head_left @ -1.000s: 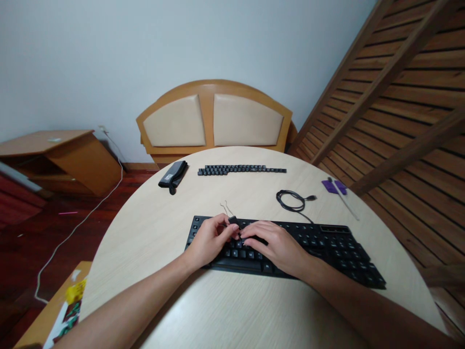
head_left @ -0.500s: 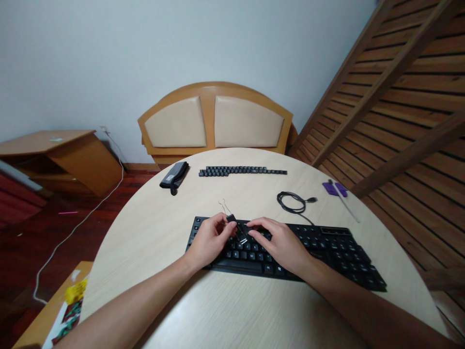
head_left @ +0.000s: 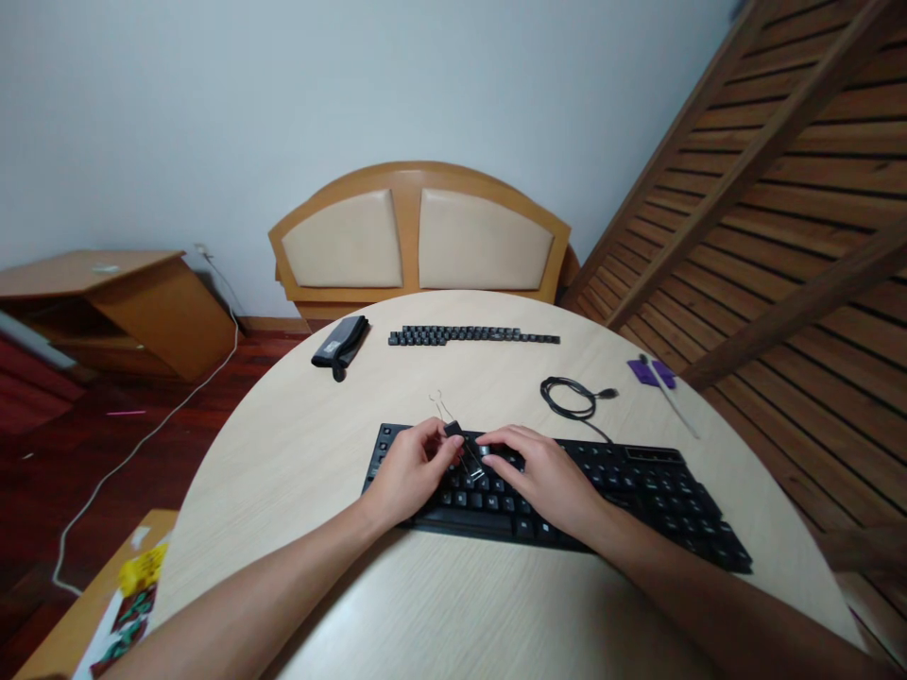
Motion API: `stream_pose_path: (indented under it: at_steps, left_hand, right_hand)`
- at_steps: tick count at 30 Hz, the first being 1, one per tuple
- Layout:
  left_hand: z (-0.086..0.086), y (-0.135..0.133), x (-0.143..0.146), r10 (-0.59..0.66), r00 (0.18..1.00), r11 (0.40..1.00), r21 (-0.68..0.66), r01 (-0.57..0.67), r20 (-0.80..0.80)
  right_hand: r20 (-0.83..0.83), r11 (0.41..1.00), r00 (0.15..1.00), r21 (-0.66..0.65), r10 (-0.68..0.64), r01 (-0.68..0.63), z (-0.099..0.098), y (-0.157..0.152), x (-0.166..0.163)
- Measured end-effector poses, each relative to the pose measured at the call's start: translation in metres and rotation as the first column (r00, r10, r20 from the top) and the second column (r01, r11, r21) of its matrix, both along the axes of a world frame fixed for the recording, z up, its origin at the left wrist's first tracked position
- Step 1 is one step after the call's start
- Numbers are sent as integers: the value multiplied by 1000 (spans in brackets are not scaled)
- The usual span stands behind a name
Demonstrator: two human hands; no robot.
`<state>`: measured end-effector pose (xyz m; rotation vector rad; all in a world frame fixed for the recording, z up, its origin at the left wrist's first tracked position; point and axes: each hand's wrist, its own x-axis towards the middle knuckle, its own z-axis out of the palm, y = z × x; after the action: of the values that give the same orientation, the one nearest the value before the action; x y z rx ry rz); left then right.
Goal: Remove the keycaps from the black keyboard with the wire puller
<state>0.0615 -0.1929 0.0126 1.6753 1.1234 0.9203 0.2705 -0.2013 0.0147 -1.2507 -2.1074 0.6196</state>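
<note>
My left hand point(head_left: 415, 463) pinches the black grip of a wire keycap puller point(head_left: 453, 431) over the left half of a black keyboard point(head_left: 638, 472). One pair of the puller's thin wires points away from me, and the other end slants down above the keys. Close by on the right, my right hand point(head_left: 542, 469) has its thumb and index finger around a small dark keycap point(head_left: 485, 450). The palm and the other fingers hover over the keyboard's middle and hide several keys there.
Loose black keycaps point(head_left: 471, 333) lie in rows at the table's far side. Left of them sits a dark pouch point(head_left: 341, 346). A coiled black cable point(head_left: 569, 398) runs to the keyboard. A purple cloth point(head_left: 652, 372) and a thin pale brush-like stick point(head_left: 670, 397) rest at right.
My right thumb and index finger have parted slightly, and a keycap now shows between them. My left hand still holds the puller, nearly in place.
</note>
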Motion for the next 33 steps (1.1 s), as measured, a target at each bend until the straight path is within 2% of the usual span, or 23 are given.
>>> stream_pose_path:
  at_steps: [3, 6, 9, 13, 17, 21, 27, 33]
  left_hand:
    - [0, 0, 0, 5, 1000, 1000, 15, -4, -23]
    - [0, 0, 0, 16, 998, 1000, 26, -15, -56]
    - [1, -1, 0, 22, 995, 999, 32, -19, -95]
    - [1, -1, 0, 27, 993, 999, 40, -23, -119]
    - [0, 0, 0, 32, 992, 999, 40, -28, -123]
    - [0, -1, 0, 31, 991, 999, 31, -28, -128]
    - [1, -1, 0, 26, 991, 999, 34, -22, -127]
    - [0, -1, 0, 24, 993, 999, 34, -21, -113]
  right_hand:
    - [20, 999, 1000, -31, -9, 9, 4, 7, -1]
    - [80, 1000, 996, 10, -23, 22, 10, 25, -2]
    - [186, 994, 981, 99, -53, 35, 17, 57, -3]
    - [337, 976, 928, 196, -155, 92, 23, 110, -7]
    - [381, 964, 895, 214, -233, 159, 25, 154, -18]
    - [397, 962, 882, 199, -255, 188, 18, 183, -33]
    - [397, 955, 869, 149, -294, 255, 2, 207, -47]
    - [332, 941, 882, 162, -334, 296, -11, 208, -53]
